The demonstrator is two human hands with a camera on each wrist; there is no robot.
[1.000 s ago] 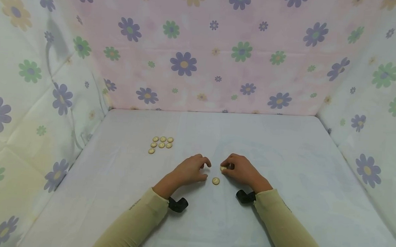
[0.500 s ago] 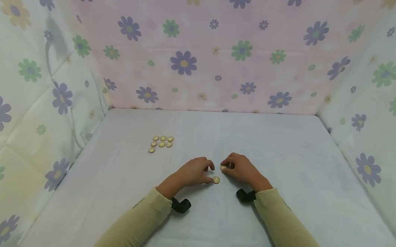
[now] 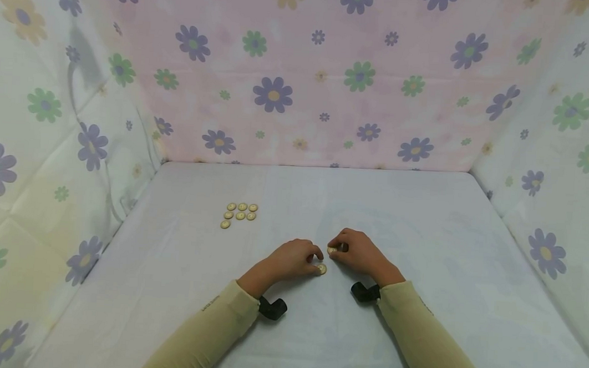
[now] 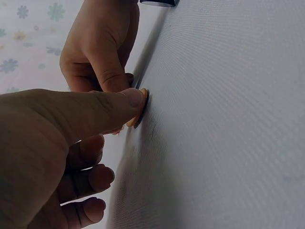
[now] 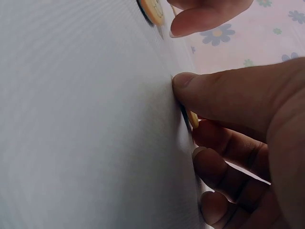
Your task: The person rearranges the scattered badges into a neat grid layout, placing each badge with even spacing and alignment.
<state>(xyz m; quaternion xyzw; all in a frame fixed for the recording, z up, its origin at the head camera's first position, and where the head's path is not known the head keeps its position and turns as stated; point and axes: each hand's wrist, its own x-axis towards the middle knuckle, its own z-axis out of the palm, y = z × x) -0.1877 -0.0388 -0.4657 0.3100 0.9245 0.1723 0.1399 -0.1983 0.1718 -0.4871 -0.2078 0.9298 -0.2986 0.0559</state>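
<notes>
Two cream buttons lie on the white cloth-covered table [image 3: 421,240] between my hands. My left hand [image 3: 314,261] has its fingers curled, and its thumb tip presses the edge of the nearer button [image 3: 322,269]. The left wrist view shows that thumb [image 4: 128,100] on the button [image 4: 135,120]. My right hand [image 3: 339,250] pinches the other button [image 3: 331,250] against the table. Close up, its thumb [image 5: 200,90] covers most of this button [image 5: 193,119]. The left hand's button [image 5: 151,9] shows at the top of the right wrist view.
Several more cream buttons [image 3: 239,214] lie in two rows to the far left of the hands. Flowered cloth walls [image 3: 299,84] close off the back and both sides. Black wrist mounts [image 3: 272,308] sit under each sleeve.
My left hand has slid right until its thumb reached the nearer button. The right hand has edged slightly away from me, still pinching its button.
</notes>
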